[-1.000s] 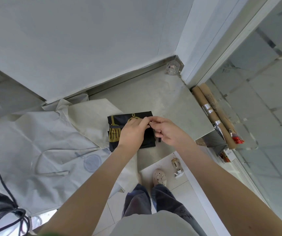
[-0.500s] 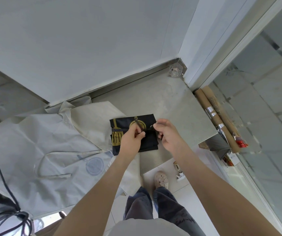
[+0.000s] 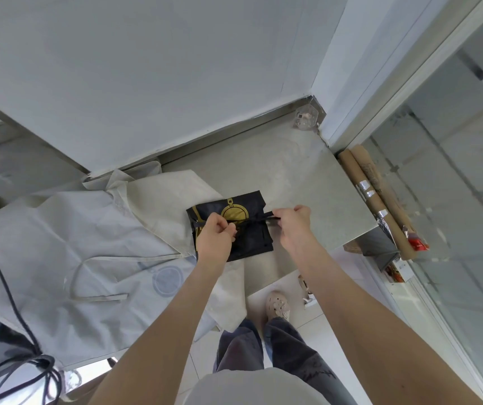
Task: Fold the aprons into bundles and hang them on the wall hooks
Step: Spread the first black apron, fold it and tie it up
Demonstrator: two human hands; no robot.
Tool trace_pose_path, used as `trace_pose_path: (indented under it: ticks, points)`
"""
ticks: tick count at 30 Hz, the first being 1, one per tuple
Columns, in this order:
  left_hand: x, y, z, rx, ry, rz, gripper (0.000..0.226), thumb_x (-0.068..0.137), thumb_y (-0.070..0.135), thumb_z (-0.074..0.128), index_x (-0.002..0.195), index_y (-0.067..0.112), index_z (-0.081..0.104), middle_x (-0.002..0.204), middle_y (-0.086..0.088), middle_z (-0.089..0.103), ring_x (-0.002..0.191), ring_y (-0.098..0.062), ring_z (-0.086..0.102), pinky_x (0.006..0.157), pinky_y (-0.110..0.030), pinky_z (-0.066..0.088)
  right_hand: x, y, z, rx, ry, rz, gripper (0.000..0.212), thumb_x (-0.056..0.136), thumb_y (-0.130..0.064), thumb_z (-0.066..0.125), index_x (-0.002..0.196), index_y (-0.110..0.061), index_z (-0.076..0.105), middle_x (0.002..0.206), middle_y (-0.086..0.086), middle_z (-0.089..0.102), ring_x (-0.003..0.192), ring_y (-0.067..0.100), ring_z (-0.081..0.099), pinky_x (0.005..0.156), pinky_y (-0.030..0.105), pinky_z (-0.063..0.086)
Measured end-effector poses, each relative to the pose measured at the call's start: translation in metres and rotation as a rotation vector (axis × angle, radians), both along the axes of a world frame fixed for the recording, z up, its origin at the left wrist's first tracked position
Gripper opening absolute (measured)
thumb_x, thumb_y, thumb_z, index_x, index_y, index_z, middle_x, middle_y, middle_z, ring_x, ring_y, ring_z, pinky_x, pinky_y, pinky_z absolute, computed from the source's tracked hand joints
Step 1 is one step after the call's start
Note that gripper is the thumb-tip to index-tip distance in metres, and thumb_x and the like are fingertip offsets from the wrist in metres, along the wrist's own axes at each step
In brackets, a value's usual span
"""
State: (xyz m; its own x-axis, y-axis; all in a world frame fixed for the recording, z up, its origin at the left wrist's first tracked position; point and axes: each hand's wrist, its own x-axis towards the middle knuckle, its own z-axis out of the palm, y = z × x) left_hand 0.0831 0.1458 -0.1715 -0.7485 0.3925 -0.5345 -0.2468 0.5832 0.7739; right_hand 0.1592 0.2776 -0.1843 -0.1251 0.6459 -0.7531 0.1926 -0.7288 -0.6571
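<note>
Counter (image 3: 307, 185) — bundle (image 3: 253, 241) beneath left hand (image 3: 215, 239).

Bare forearms (image 3: 158, 331). At 6 o'clock, a pale grey-white shirt (image 3: 252, 388); just beyond it toward 12, loose dark blue-grey trousers (image 3: 290, 346) with faint scribbled markings on the right leg, and one beige perforated clog (image 3: 276, 305).

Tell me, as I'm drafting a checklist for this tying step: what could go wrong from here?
1. The strap is taut between the left hand and right hand; if either grip slips, the black apron bundle may loosen.
2. The bundle lies partly on the white apron, so pulling could drag both toward the counter edge.
</note>
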Motion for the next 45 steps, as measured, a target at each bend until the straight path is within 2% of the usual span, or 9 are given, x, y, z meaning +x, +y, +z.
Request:
trace_pose_path:
  ticks: [4,7,10,16,24,29,33,39,45]
  points:
    - [-0.011,-0.004,0.005,-0.012,-0.054,-0.044,0.006,0.096,0.011,0.051,0.093,0.015,0.046,0.075,-0.004,0.062,0.061,-0.016,0.051,0.056,-0.026,0.047,0.011,0.009,0.003,0.129,-0.063,0.234,0.028,0.087,0.003,0.055,0.103,-0.013,0.038,0.102,0.011,0.049,0.078,0.016,0.050,0.064,0.021,0.040]
    - [-0.024,-0.017,0.011,-0.059,-0.007,-0.017,0.012,0.097,0.021,0.051,0.104,0.012,0.045,0.075,-0.005,0.063,0.054,-0.015,0.051,0.045,-0.023,0.045,0.007,0.013,0.011,0.449,-0.224,0.504,0.028,0.085,-0.001,0.057,0.105,-0.019,0.047,0.101,0.000,0.055,0.096,0.020,0.053,0.085,0.030,0.047]
    - [-0.033,-0.025,0.014,-0.135,0.104,-0.001,0.014,0.096,0.019,0.051,0.106,0.014,0.042,0.075,0.001,0.058,0.071,-0.019,0.057,0.059,-0.030,0.052,-0.018,-0.003,0.029,0.747,-0.206,0.827,0.026,0.086,-0.009,0.060,0.110,-0.018,0.059,0.098,-0.006,0.061,0.100,0.018,0.055,0.096,0.037,0.044]
    - [-0.049,-0.042,0.022,-0.268,0.152,0.022,0.023,0.091,0.019,0.052,0.110,0.010,0.042,0.089,-0.006,0.057,0.081,-0.019,0.053,0.054,-0.022,0.035,-0.049,-0.046,0.032,0.799,-0.292,1.559,0.031,0.095,-0.033,0.053,0.124,-0.024,0.056,0.119,0.000,0.061,0.119,0.023,0.044,0.102,0.044,0.028]
    - [-0.043,-0.045,0.023,-0.239,0.055,-0.222,0.037,0.099,0.039,0.042,0.102,0.007,0.061,0.096,-0.008,0.064,0.091,-0.023,0.057,0.076,-0.030,0.043,-0.049,-0.044,0.044,0.604,-0.023,1.268,0.019,0.097,-0.018,0.049,0.083,-0.020,0.063,0.073,-0.011,0.059,0.075,0.005,0.056,0.077,0.023,0.039]
    - [-0.048,-0.026,0.041,-0.226,0.230,-0.249,0.038,0.102,0.034,0.036,0.096,0.004,0.058,0.082,-0.008,0.058,0.081,-0.024,0.055,0.059,-0.025,0.035,-0.042,-0.035,0.069,0.588,0.067,1.267,0.020,0.096,-0.015,0.051,0.082,-0.019,0.064,0.072,-0.003,0.064,0.068,0.009,0.057,0.074,0.023,0.046]
    - [-0.055,-0.013,0.074,-0.229,0.391,-0.262,0.033,0.104,0.021,0.032,0.112,-0.002,0.054,0.097,-0.012,0.057,0.097,-0.032,0.057,0.074,-0.029,0.040,-0.041,-0.024,0.105,0.556,0.089,1.355,0.011,0.096,-0.016,0.053,0.101,-0.022,0.061,0.079,0.001,0.068,0.059,0.010,0.055,0.059,0.016,0.045]
    - [-0.077,-0.010,0.131,-0.197,0.424,-0.138,0.035,0.104,0.023,0.032,0.114,-0.004,0.052,0.072,0.004,0.041,0.105,-0.037,0.055,0.078,-0.032,0.038,-0.049,0.007,0.154,0.747,-0.101,1.321,0.007,0.093,-0.024,0.058,0.092,-0.019,0.063,0.086,0.000,0.068,0.082,0.018,0.063,0.079,0.034,0.048]
    - [-0.100,-0.014,0.197,-0.199,0.567,-0.025,0.029,0.105,0.022,0.025,0.102,0.003,0.046,0.090,-0.008,0.050,0.081,-0.023,0.047,0.068,-0.026,0.032,-0.072,0.015,0.218,0.942,-0.053,1.325,0.019,0.091,-0.035,0.061,0.088,-0.016,0.064,0.082,0.002,0.065,0.073,0.011,0.055,0.066,0.025,0.038]
